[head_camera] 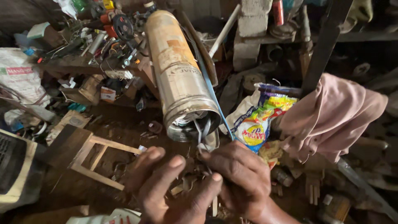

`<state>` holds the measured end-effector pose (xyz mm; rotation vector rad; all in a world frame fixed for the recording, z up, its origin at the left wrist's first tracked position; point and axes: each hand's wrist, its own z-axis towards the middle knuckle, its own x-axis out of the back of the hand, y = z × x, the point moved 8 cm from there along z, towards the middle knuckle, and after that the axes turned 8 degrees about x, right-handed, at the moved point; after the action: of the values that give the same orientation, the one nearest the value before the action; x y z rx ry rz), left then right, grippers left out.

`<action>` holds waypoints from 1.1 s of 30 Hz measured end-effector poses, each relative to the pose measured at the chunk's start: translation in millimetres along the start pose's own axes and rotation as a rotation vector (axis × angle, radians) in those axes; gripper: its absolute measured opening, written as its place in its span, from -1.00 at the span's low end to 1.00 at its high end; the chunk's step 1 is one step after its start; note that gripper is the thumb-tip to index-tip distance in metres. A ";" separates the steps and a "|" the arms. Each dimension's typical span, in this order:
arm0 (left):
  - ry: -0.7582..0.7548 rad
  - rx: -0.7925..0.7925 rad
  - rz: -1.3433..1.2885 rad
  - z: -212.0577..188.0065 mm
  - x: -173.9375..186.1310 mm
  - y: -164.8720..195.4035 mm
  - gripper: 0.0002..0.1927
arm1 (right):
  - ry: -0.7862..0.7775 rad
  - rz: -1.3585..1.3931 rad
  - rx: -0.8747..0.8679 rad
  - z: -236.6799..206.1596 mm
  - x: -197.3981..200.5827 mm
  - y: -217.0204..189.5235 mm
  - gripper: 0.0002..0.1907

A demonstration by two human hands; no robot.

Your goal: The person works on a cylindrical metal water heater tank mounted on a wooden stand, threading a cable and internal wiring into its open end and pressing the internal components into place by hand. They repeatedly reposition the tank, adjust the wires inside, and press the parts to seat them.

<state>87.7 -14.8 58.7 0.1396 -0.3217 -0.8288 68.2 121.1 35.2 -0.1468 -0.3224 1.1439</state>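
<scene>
Head view: a long cylindrical metal pump motor (pixel 179 74), rusty and tan, lies tilted with its open lower end toward the camera; coiled windings and thin wires (pixel 200 132) spill from that opening. Right hand (pixel 242 178) pinches those wires just below the mouth, fingers closed on them. Left hand (pixel 174 186) sits beside it, fingers half-curled, touching the right hand; what it grips cannot be told. Blue strap (pixel 211 89) runs along the motor's side. Printed plastic sack (pixel 257 120) stands open just right, contents hidden. Pink cloth (pixel 331 114) hangs further right. Wooden stool (pixel 83 153) at left.
</scene>
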 end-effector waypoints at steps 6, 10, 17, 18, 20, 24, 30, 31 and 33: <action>-0.206 0.069 -0.137 9.6 15.6 -1.4 -0.73 | 0.034 0.024 -0.096 -12.3 14.1 -13.0 -0.81; -0.423 0.029 -0.153 19.3 21.1 -17.5 -0.63 | 0.177 0.335 -0.522 -52.9 31.6 6.0 -0.87; -0.587 -0.035 -0.196 12.6 12.1 -14.9 -0.66 | 0.455 0.866 -0.858 -93.7 13.8 22.2 -0.81; -0.594 -0.015 -0.213 11.1 10.0 -15.4 -0.69 | 0.451 0.878 -0.865 -94.2 12.1 21.5 -0.81; -0.608 0.024 -0.239 7.1 5.9 -17.5 -0.75 | 0.443 0.912 -0.878 -95.3 9.9 19.1 -0.80; -0.640 0.103 -0.300 -5.4 -1.8 -24.9 -0.84 | 0.457 0.862 -0.884 -99.9 12.8 17.4 -0.82; -0.913 0.532 -0.537 -35.0 -22.0 -54.8 -0.84 | 0.451 0.769 -0.900 -108.0 18.4 19.9 -0.82; -1.042 0.697 -0.540 -47.1 -28.0 -63.8 -0.83 | 0.447 0.722 -0.932 -110.6 21.1 20.3 -0.82; -1.097 0.807 -0.596 -52.2 -33.3 -70.0 -0.81 | 0.352 0.556 -0.890 -104.7 28.6 15.5 -0.82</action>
<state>35.1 -37.2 -15.3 0.5498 -1.7114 -1.2742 99.5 158.6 -62.9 -1.2690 -0.4730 1.4171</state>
